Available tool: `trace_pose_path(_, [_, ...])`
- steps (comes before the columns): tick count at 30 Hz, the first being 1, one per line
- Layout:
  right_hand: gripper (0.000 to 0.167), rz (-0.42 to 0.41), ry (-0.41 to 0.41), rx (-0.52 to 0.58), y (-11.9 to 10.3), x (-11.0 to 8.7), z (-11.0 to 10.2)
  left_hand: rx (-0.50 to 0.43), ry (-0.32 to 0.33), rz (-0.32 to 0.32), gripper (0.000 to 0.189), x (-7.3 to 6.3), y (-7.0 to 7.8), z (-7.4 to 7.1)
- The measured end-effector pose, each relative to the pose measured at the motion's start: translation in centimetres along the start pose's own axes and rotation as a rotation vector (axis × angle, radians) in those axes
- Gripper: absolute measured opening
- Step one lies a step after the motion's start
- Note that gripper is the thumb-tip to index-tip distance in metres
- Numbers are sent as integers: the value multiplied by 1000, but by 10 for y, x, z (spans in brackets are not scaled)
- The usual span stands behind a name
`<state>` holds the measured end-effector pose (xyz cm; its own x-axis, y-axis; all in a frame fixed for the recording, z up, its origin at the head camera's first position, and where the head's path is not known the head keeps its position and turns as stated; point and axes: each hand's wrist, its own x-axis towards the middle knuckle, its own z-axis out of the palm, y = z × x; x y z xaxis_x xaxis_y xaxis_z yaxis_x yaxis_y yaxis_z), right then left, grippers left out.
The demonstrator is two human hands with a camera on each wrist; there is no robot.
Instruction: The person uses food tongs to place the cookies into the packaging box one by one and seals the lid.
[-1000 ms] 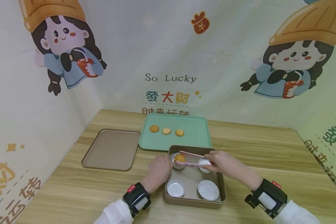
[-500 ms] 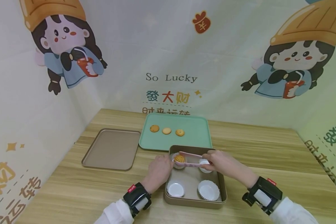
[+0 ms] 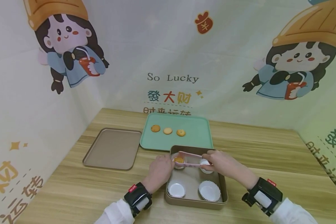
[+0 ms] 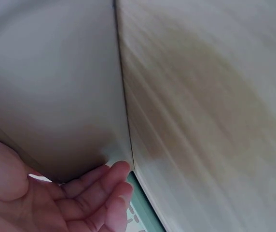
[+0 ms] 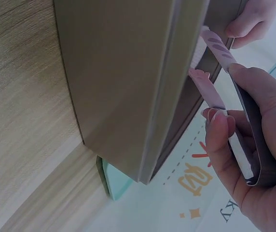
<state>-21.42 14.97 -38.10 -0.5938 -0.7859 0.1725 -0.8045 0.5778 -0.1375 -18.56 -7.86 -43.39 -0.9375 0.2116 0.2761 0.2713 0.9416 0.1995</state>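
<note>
My left hand grips the left rim of a brown metal tin, thumb over the rim and fingers along the outer wall. My right hand holds pink tongs, pinched between thumb and fingers; their dark bend shows in the right wrist view. The tips of the tongs stand either side of a golden swirled cookie in the white paper cup at the tin's back left. White paper cups sit back right, front left and front right.
Behind the tin lies a green tray with a dark-speckled cookie, a pale cookie and a golden cookie in a row. A flat brown tray or lid lies to the left. A printed backdrop surrounds the wooden table.
The swirled cookie sits slightly lower in the back left cup, between the tong tips. Both hands keep nearly the same places; the whole head view has shifted slightly.
</note>
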Motion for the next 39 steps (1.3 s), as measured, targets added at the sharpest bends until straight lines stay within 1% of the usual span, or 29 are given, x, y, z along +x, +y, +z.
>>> trace_pose_path(3, [18,-13,9,30,0,0,-5,5,2,7,25,0,0,0])
trace_pose_path(7, [17,-5,16,129,3,0,-17,8,5,15,24,-1,-1,-1])
trace_pose_path(10, [19,7,42,184,9,3,-27,3,0,8,24,-1,-2,0])
trace_pose_path(12, [21,25,68,180,14,8,-32,4,3,6,24,-1,-3,0])
trace_pose_path(14, [22,57,85,152,20,16,-36,3,7,4,23,-2,-4,0])
trace_pose_path(16, [22,101,83,112,26,25,-37,6,12,5,23,-2,-4,-1])
trace_pose_path(18, [22,146,51,82,32,35,-37,7,10,8,23,-3,-4,-1])
trace_pose_path(22, [27,196,-21,48,42,54,-34,-10,11,5,22,-5,-4,-3])
trace_pose_path(26, [33,190,-77,25,49,70,-33,-18,35,10,22,-7,-4,-4])
trace_pose_path(29, [32,201,-120,40,51,80,-32,-14,50,14,22,-6,-4,-3])
trace_pose_path(32, [32,255,-166,50,53,88,-32,-17,44,14,22,-5,-3,-4])
trace_pose_path(35, [34,291,-199,56,55,94,-32,-25,33,11,21,-4,-2,-4])
trace_pose_path(39, [27,326,-230,82,60,98,-28,-23,42,21,21,-3,-1,-3])
